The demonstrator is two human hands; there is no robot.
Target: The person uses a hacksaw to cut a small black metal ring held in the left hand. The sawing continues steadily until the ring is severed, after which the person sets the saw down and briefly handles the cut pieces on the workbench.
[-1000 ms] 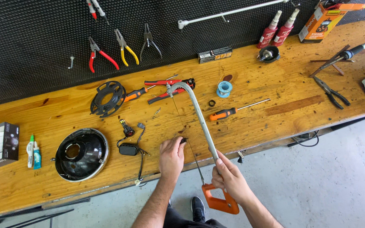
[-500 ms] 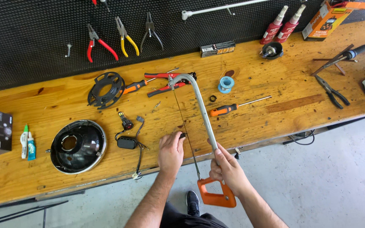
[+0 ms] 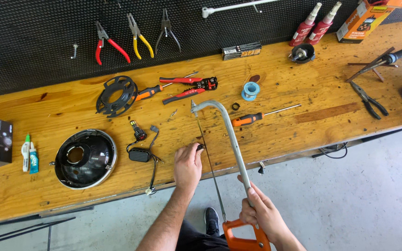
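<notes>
Head view: your right hand [image 3: 261,211] is wrapped around the hacksaw [image 3: 229,153] low on its grey frame, just above the orange handle [image 3: 245,237], fingers closed tight on the metal. The saw's long axis runs from that handle, off the bench's near edge, up and slightly left to the bent front end [image 3: 200,106] over the wood — so the tool points away from you, and its thin blade [image 3: 209,162] lies on the left side of the frame.

Your left hand [image 3: 188,166] rests palm down on the bench [image 3: 303,135] at the near edge, just left of the blade. Its fingers are curled, the tips pinching or pressing a small dark part [image 3: 200,147] right beside the blade — whether it is truly gripped you cannot tell from here. The part lies just right of the fingertips, touching or almost touching the blade about midway along it. The left hand is the nearer one to it; the right sits well back toward you.

Both forearms come up from the bottom edge, the left nearly straight, the right angled in from the right. To the left lie a black-cabled bulb [image 3: 139,132] and a round headlamp shell [image 3: 85,158]; an orange screwdriver [image 3: 249,118] lies just beyond the frame.
</notes>
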